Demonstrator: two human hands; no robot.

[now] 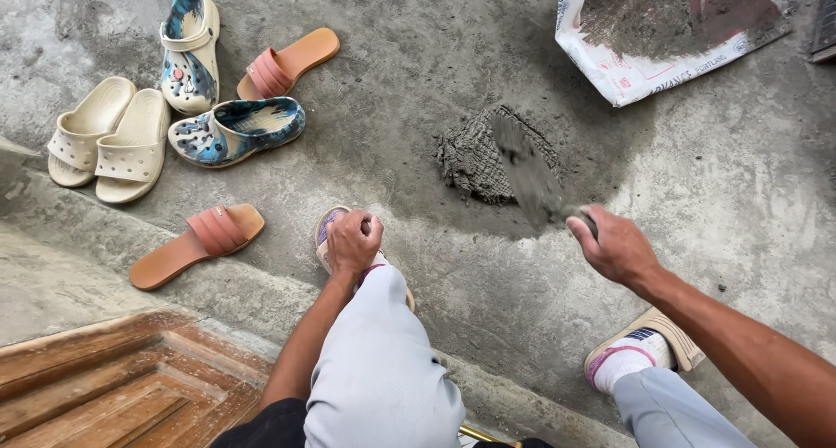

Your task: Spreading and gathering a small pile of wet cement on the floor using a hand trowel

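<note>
My right hand [616, 246] grips the trowel [529, 176] by its handle, blade blurred over the wet mortar pile [477, 156] (heavy, sticky stuff, I judge). My left hand [353, 239] rests fisted on my knee.

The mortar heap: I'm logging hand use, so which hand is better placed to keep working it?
Probably the right hand: it holds the trowel over the mortar heap. The left hand is fisted above the knee.

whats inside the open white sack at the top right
The torn-open white paper sack holds loose grey powder with a reddish patch, spread across its opened face. How deep the powder goes, and whatever lies beneath it, is covered; the sack's upper part is cut off by the picture's edge.
</note>
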